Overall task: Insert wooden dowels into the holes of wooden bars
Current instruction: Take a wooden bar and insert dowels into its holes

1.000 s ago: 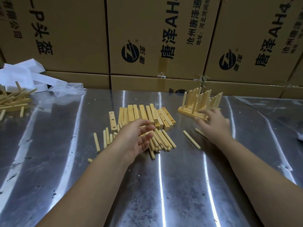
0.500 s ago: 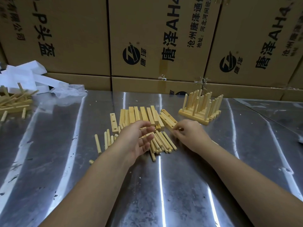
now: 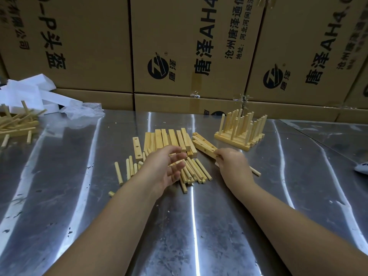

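Observation:
A row of bare wooden bars (image 3: 169, 139) lies side by side at the middle of the metal table (image 3: 59, 186). Loose wooden dowels (image 3: 196, 172) lie in front of them. My right hand (image 3: 232, 166) grips the near end of one drilled bar (image 3: 203, 146) at the right of the row. My left hand (image 3: 166, 168) hovers over the dowels, palm turned right, fingers relaxed, holding nothing. A single dowel (image 3: 255, 172) pokes out from behind my right hand. Finished bars with upright dowels (image 3: 242, 129) stand at the back right.
Stacked cardboard boxes (image 3: 189, 46) wall off the back of the table. White foam and plastic wrap (image 3: 35, 96) lie at the far left beside another pile of bars and dowels (image 3: 16, 124). A pale object (image 3: 363, 168) shows at the right edge.
My right hand came left from beside the finished stack and took hold of the rightmost drilled bar. My left hand stayed hovering over the dowels.

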